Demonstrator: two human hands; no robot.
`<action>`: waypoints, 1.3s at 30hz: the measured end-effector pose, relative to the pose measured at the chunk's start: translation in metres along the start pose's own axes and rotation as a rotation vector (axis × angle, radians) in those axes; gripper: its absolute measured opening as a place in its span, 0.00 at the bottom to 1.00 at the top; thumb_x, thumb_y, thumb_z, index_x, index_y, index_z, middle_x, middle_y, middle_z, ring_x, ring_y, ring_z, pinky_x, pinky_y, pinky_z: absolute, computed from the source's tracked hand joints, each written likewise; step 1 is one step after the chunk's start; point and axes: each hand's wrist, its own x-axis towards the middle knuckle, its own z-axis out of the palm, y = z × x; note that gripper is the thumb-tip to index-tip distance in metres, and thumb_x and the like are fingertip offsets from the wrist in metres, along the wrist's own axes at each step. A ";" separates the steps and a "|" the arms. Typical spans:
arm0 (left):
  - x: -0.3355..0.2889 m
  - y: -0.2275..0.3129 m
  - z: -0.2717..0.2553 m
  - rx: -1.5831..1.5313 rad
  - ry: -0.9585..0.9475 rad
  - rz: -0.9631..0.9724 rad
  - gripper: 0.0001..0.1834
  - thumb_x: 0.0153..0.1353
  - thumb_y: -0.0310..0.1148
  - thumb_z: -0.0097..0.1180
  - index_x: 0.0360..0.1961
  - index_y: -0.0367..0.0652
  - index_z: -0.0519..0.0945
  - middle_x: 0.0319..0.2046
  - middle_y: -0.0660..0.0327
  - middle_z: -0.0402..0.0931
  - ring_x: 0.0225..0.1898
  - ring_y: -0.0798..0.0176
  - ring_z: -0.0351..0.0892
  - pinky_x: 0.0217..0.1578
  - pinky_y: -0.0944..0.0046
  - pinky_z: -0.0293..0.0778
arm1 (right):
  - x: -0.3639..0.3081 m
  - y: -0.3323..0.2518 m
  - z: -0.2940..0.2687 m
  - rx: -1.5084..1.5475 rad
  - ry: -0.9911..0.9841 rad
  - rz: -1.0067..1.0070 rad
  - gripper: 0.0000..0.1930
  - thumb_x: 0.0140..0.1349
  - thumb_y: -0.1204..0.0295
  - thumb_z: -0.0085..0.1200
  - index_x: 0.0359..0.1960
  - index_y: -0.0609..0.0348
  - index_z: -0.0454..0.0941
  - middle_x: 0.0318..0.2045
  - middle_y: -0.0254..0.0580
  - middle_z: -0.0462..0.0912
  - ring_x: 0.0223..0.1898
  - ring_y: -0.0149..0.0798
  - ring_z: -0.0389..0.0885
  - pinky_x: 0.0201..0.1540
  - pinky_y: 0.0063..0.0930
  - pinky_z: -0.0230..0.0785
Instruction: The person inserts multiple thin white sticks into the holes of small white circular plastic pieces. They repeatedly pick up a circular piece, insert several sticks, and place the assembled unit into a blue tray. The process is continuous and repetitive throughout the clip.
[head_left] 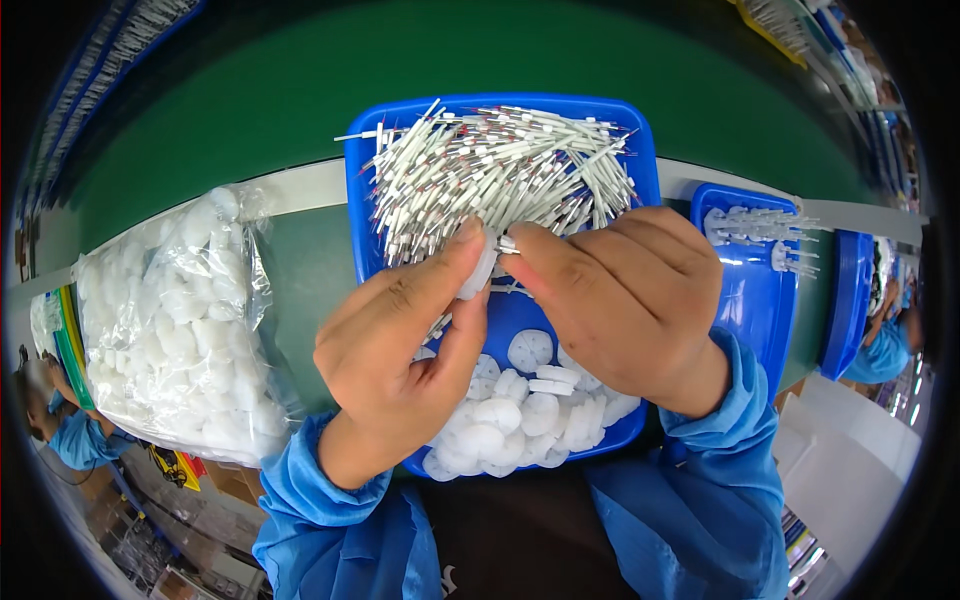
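Observation:
Over the middle of a blue tray (648,150), my two hands meet at the fingertips. My left hand (395,345) pinches a white plastic disc (480,272), held on edge between thumb and forefinger. Closed at the disc's upper right side, my right hand (625,300) grips a thin metal-tipped rod (507,244), most of it hidden by the fingers. Whether the rod sits in the disc I cannot tell. A heap of thin white and metal rods (500,165) fills the tray's far part. Loose white discs (510,425) are piled in its near part.
A clear plastic bag (185,330) full of white discs lies to the left. At the right, a smaller blue tray (745,315) holds a few discs with rods standing in them (760,228). Another blue tray (848,300) is beyond it. Other people's arms show at both edges.

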 end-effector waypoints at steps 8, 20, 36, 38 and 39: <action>0.000 -0.004 0.005 -0.439 0.008 -0.192 0.27 0.59 0.20 0.76 0.61 0.32 0.85 0.57 0.47 0.88 0.46 0.60 0.91 0.41 0.65 0.87 | 0.003 -0.005 -0.008 0.166 -0.086 0.161 0.14 0.56 0.72 0.76 0.44 0.59 0.89 0.22 0.31 0.83 0.21 0.34 0.82 0.26 0.25 0.69; 0.010 -0.017 -0.006 -0.090 -0.106 0.170 0.29 0.50 0.20 0.79 0.56 0.38 0.87 0.59 0.48 0.80 0.55 0.51 0.85 0.52 0.58 0.82 | 0.003 0.000 0.000 0.904 -0.167 0.532 0.22 0.58 0.80 0.74 0.55 0.62 0.86 0.36 0.40 0.88 0.38 0.32 0.87 0.45 0.28 0.80; 0.007 -0.008 -0.004 0.007 -0.076 0.206 0.27 0.47 0.18 0.79 0.52 0.37 0.89 0.54 0.50 0.81 0.49 0.54 0.87 0.46 0.62 0.85 | -0.003 -0.002 0.004 1.150 -0.180 0.604 0.17 0.66 0.84 0.66 0.56 0.64 0.81 0.44 0.37 0.85 0.42 0.27 0.84 0.47 0.26 0.78; 0.006 -0.008 -0.004 0.001 -0.104 0.204 0.27 0.47 0.19 0.80 0.52 0.37 0.89 0.54 0.50 0.80 0.49 0.54 0.87 0.46 0.62 0.85 | -0.001 -0.002 0.001 1.153 -0.202 0.658 0.14 0.67 0.83 0.65 0.53 0.65 0.81 0.41 0.36 0.85 0.41 0.27 0.85 0.46 0.25 0.79; 0.004 -0.009 -0.003 -0.020 -0.105 0.221 0.26 0.49 0.21 0.80 0.52 0.37 0.89 0.55 0.49 0.80 0.49 0.53 0.86 0.46 0.61 0.85 | -0.002 0.000 -0.003 1.175 -0.223 0.727 0.13 0.68 0.83 0.65 0.52 0.66 0.82 0.40 0.36 0.86 0.40 0.27 0.85 0.46 0.25 0.79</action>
